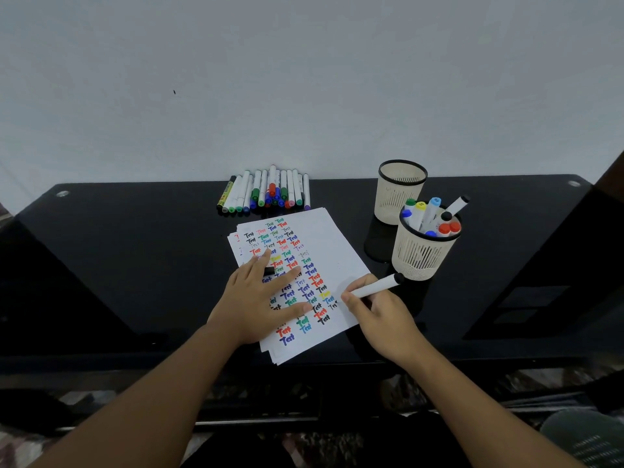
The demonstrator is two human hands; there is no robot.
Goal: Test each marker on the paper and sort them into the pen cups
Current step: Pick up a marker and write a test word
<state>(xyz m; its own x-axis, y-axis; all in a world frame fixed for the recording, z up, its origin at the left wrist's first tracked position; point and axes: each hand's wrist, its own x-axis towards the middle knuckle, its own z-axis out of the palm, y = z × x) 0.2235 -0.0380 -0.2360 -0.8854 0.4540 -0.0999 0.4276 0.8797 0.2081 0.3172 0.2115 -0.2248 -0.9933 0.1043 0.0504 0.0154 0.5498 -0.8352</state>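
Paper (337, 244), a thin stack of sheets crowded with coloured "Test" words, lies at the centre of the black table (135, 251). The left hand (260, 298) is spread flat on it, fingers straight and pressing the sheets down; a black cap (269, 271) shows just under those fingers, though whether it is held I cannot tell. The right hand (378, 312) pinches a white marker (374, 287) near its tip, with the tip down at the right edge of the sheet and the black end pointing up toward the near cup (422, 255). That cup, right of centre, already holds a handful of markers; the far cup (400, 190) behind it looks empty. A row of untested markers (266, 194) lies along the wall at upper centre. The marker looks light, stiff and smooth-barrelled, so a grip low on the barrel should steer it well. The sheets look flimsy and likely to slide on the glossy top unless held flat. The mesh cups seem light enough to tip if knocked.
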